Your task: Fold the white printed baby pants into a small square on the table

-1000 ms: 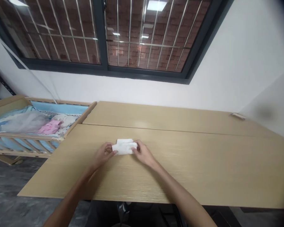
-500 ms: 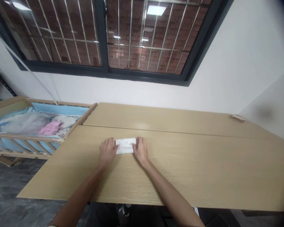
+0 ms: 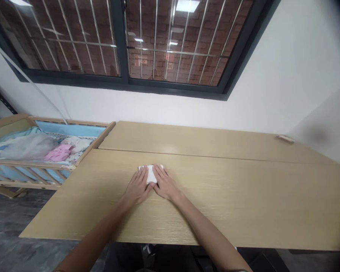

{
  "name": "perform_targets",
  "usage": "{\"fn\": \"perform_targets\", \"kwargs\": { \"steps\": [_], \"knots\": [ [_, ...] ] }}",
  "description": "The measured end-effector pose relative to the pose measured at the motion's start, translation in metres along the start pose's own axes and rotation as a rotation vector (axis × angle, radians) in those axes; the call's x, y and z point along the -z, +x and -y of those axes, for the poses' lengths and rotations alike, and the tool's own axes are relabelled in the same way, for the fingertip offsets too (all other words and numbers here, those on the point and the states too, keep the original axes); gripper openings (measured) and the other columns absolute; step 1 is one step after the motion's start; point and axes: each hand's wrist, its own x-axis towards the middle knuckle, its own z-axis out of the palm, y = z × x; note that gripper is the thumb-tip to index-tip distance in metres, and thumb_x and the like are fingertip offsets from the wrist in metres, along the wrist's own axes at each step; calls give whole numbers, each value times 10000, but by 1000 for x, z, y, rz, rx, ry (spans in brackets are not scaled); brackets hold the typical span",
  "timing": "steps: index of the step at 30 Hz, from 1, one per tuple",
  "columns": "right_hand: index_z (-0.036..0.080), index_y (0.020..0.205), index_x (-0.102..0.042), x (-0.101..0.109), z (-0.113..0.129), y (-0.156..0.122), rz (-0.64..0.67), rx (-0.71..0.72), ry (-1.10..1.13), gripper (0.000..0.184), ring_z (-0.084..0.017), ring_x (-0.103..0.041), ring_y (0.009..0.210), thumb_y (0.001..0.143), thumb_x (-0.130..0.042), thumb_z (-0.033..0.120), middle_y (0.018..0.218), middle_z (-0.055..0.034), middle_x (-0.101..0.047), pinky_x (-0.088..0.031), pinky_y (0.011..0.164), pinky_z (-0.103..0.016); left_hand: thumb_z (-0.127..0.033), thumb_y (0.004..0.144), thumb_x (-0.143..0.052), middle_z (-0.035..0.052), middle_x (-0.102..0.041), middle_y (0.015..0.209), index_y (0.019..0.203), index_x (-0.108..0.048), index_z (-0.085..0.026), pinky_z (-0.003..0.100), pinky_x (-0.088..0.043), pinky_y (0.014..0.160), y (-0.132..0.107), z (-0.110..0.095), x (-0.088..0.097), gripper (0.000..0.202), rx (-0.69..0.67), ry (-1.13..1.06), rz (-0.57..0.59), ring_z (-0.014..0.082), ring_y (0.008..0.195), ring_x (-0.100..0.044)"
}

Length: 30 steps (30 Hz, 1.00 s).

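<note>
A small folded white cloth (image 3: 151, 176) with a faint print lies flat on the light wooden table (image 3: 229, 196). My left hand (image 3: 138, 184) rests flat over its left part, fingers stretched out and pointing away from me. On the right part lies my right hand (image 3: 163, 182), also flat with its fingers extended. Between the two hands the middle of the cloth shows, and its outer ends are mostly covered. The thumbs come close together at the near edge of the cloth.
To the left stands a wooden crib (image 3: 95, 145) with blue lining, holding a pink cloth (image 3: 59, 152) and sheer white netting (image 3: 31, 146). A small pale object (image 3: 285, 139) lies at the table's far right. Behind is a barred window (image 3: 170, 49) above a white wall.
Both hands have gone from gripping the cloth's two ends to lying flat on top of it, closer together. The cloth has stayed about where it was.
</note>
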Motion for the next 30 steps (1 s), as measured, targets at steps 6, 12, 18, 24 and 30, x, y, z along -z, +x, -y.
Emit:
{"fn": "perform_targets", "kwargs": {
  "steps": [6, 12, 18, 24, 30],
  "knots": [
    [81, 1618, -193, 12, -12, -14, -16, -50, 27, 760, -280, -123, 1569, 1038, -358, 542, 1671, -182, -203, -197, 1254, -513, -530, 1024, -371, 233, -336, 1607, 1559, -295, -41, 506, -329, 1187, -11, 14, 12, 729, -90, 65, -39, 347, 1528, -245],
    [114, 1598, -286, 27, -15, -15, 3, 105, 28, 732, -286, -166, 1559, 981, -502, 444, 1667, -162, -237, -208, 1245, -490, -442, 1001, -453, 175, -558, 1465, 1414, -527, -153, 478, -398, 1137, -7, 9, 20, 510, -121, 20, -31, 304, 1364, -516],
    [132, 1502, -435, 21, -27, 5, 7, 69, 72, 639, -277, -382, 1452, 870, -522, 177, 1561, -169, -447, -269, 1183, -469, -405, 895, -598, 168, -586, 1431, 1321, -595, -183, 488, -423, 1094, 14, 11, 21, 480, 33, -164, 10, 331, 1288, -564],
    [192, 1267, -554, 47, -23, 40, -172, -8, 237, 451, -268, -585, 1133, 821, -543, 129, 1170, -104, -683, -342, 1062, -464, -258, 917, -502, 115, -723, 1134, 1092, -676, -207, 438, -472, 1005, 33, 13, 52, 252, 142, -277, -34, 285, 1104, -643],
    [212, 1262, -486, 79, -32, 75, -267, -92, 605, 455, -186, -598, 852, 832, -619, 276, 963, -9, -613, -473, 797, -318, -426, 963, -512, 45, -743, 921, 1182, -588, -176, 299, -547, 745, 34, 11, 74, 341, 330, -460, 4, 199, 829, -711]
  ]
}}
